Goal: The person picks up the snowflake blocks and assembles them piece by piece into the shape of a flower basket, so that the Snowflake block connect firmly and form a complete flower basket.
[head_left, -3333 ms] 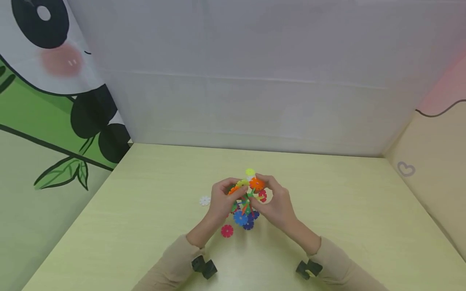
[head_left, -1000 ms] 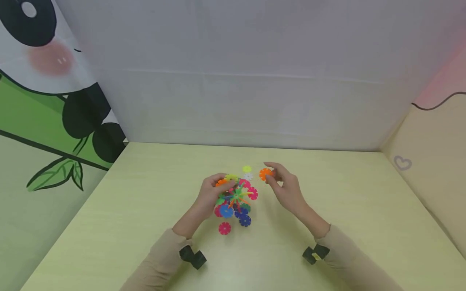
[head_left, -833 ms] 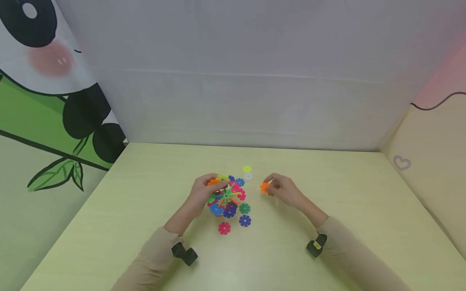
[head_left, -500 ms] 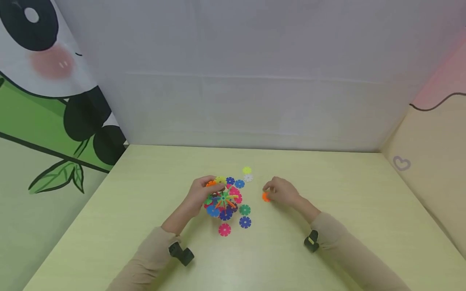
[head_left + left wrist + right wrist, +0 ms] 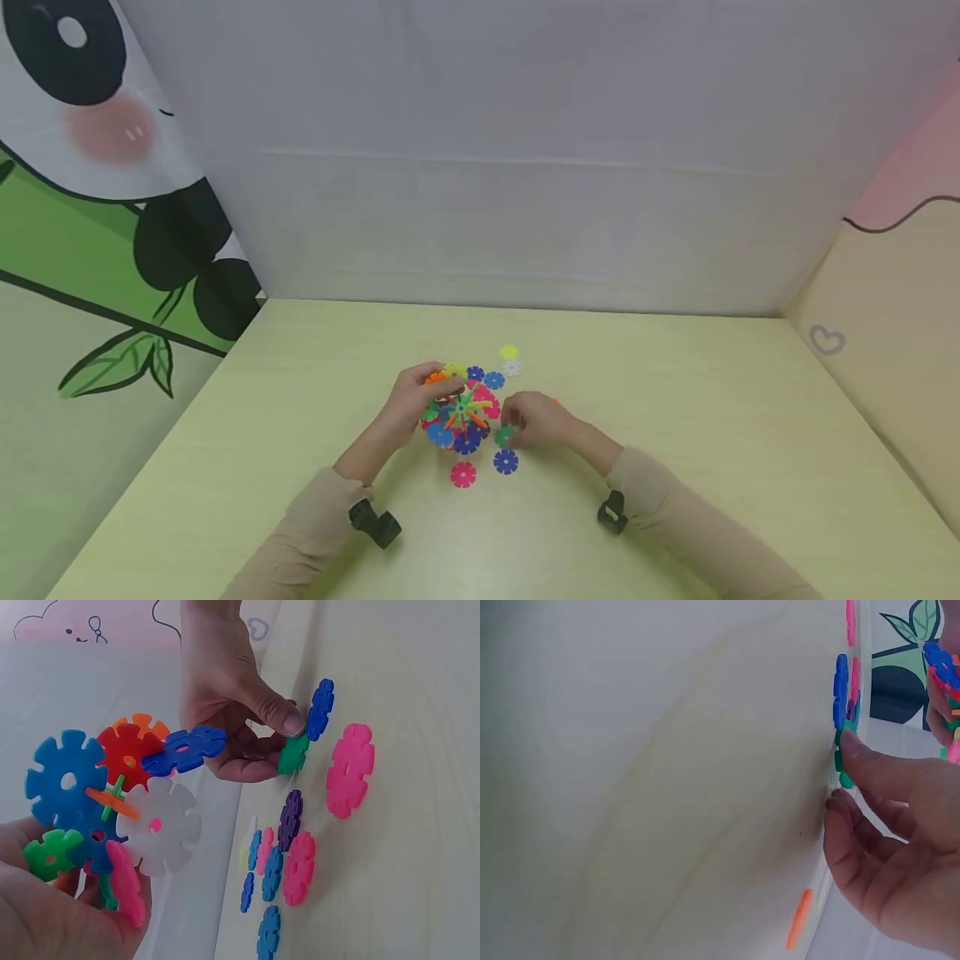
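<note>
Left hand (image 5: 405, 406): clamped on disc cluster (image 5: 461, 409)
Green disc (image 5: 503, 436): well in from the desk's (image 5: 690, 392) far edge, between cluster and right hand
Right hand (image 5: 542, 419): nearer; thumb and fingers pinch the green disc, to their left

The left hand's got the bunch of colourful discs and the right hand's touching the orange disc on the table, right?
No, the right hand is touching a green disc, not the orange disc, as the right wrist view shows. The left hand is indeed holding the bunch of colourful discs.
</note>
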A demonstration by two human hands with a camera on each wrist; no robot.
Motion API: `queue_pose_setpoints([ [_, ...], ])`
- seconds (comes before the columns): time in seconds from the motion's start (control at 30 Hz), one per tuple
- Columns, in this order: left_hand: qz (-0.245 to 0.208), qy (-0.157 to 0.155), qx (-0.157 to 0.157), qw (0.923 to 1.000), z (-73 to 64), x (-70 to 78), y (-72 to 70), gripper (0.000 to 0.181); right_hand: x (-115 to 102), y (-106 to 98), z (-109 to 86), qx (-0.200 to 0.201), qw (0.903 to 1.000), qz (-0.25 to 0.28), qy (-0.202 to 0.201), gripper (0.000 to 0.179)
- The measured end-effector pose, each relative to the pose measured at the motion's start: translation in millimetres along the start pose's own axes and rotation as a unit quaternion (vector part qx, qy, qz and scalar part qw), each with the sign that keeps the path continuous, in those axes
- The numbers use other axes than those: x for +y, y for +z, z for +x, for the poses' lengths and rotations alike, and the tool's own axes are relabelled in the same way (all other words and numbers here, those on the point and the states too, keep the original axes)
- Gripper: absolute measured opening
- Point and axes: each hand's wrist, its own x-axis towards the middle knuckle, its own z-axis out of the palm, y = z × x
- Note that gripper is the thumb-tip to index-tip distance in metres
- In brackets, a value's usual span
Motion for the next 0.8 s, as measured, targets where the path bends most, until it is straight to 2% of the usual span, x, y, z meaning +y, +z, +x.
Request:
queue_pose_setpoints([
  [0.1,-0.008,-0.009,0.001,0.9999,-1.8,0.4,3.1,0.019,-4,-6,-9.4,0.015,0.9994,0.031,0.008,0.019],
  [0.2,-0.012,-0.018,-0.003,0.9998,-4.7,3.9,8.6,0.019,-10,-17,-21.1,0.075,0.9935,0.085,0.003,0.015],
  [0.27,-0.016,-0.020,-0.008,0.9996,-7.2,7.8,12.6,0.021,-18,-28,-27.8,0.129,0.9813,0.143,-0.008,0.013],
  [0.33,-0.022,-0.020,-0.017,0.9994,-9.4,12.1,17.0,0.023,-27,-38,-32.8,0.174,0.9639,0.201,-0.024,0.015],
  [0.37,-0.025,-0.020,-0.024,0.9992,-10.5,14.2,19.6,0.024,-32,-42,-35.0,0.187,0.9547,0.230,-0.028,0.016],
  [0.43,-0.032,-0.017,-0.039,0.9986,-12.7,17.8,24.1,0.025,-41,-48,-38.2,0.197,0.9440,0.262,-0.036,0.017],
  [0.57,-0.028,-0.014,-0.057,0.9979,-14.8,20.4,31.0,0.023,-51,-51,-42.1,0.195,0.9444,0.263,-0.032,0.018],
  [0.73,-0.017,-0.017,-0.049,0.9985,-15.2,21.5,36.0,0.020,-53,-49,-45.5,0.212,0.9465,0.241,-0.033,0.018],
  [0.8,-0.018,-0.004,-0.051,0.9985,-16.2,23.0,36.9,0.020,-54,-48,-45.7,0.222,0.9458,0.235,-0.033,0.017],
])
